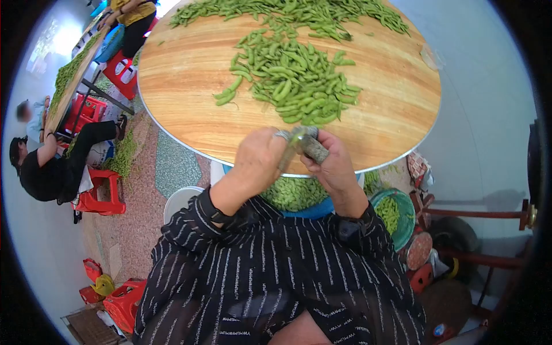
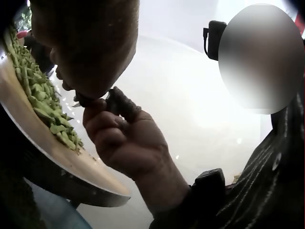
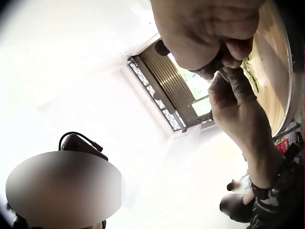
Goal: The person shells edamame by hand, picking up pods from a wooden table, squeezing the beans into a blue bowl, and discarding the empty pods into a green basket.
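Over the near edge of the round wooden table (image 1: 190, 109) the two hands meet. The left hand (image 1: 259, 158) and the right hand (image 1: 336, 167) pinch a blurred green soybean pod (image 1: 298, 137) between thumbs and fingers. A grey textured wrap covers the right thumb (image 1: 315, 150), and the left thumb has a similar wrap (image 3: 240, 88). In the left wrist view the right hand (image 2: 126, 143) has curled fingers, and the pod is mostly hidden. Just beyond the hands lies a heap of soybean pods (image 1: 299, 80). Below them, under the table edge, is a blue basin (image 1: 313, 211) of green beans.
More pods (image 1: 287, 8) cover the table's far side. A green basket (image 1: 409, 215) of pods stands at the right, a white bucket (image 1: 178, 202) at the left. Red stools (image 1: 98, 198) and a seated person in black (image 1: 52, 167) are further left, by another table with pods.
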Demonstrator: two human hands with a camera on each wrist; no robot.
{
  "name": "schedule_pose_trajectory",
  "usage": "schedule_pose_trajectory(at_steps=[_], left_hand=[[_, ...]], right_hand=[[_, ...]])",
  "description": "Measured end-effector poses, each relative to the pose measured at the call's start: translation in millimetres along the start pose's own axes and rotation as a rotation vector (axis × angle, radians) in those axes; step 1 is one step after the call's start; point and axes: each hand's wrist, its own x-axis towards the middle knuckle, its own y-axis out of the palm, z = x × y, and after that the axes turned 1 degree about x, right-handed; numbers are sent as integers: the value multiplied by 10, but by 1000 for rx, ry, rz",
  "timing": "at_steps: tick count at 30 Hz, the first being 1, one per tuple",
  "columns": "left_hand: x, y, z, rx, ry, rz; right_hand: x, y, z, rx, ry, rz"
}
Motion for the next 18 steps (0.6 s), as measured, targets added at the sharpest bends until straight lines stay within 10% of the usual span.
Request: schedule_pose_trajectory(at_steps=[6,13,18], left_hand=[[-11,-166,-73,-272,-324,450],[-58,-115,76,-721,-397,425],[-113,-67,-25,-379,-340,208]], right_hand=[[-10,-24,10,-102,61,-123],[-80,4,36,-208,31,-209],[-161,37,40,-221,36,-114]])
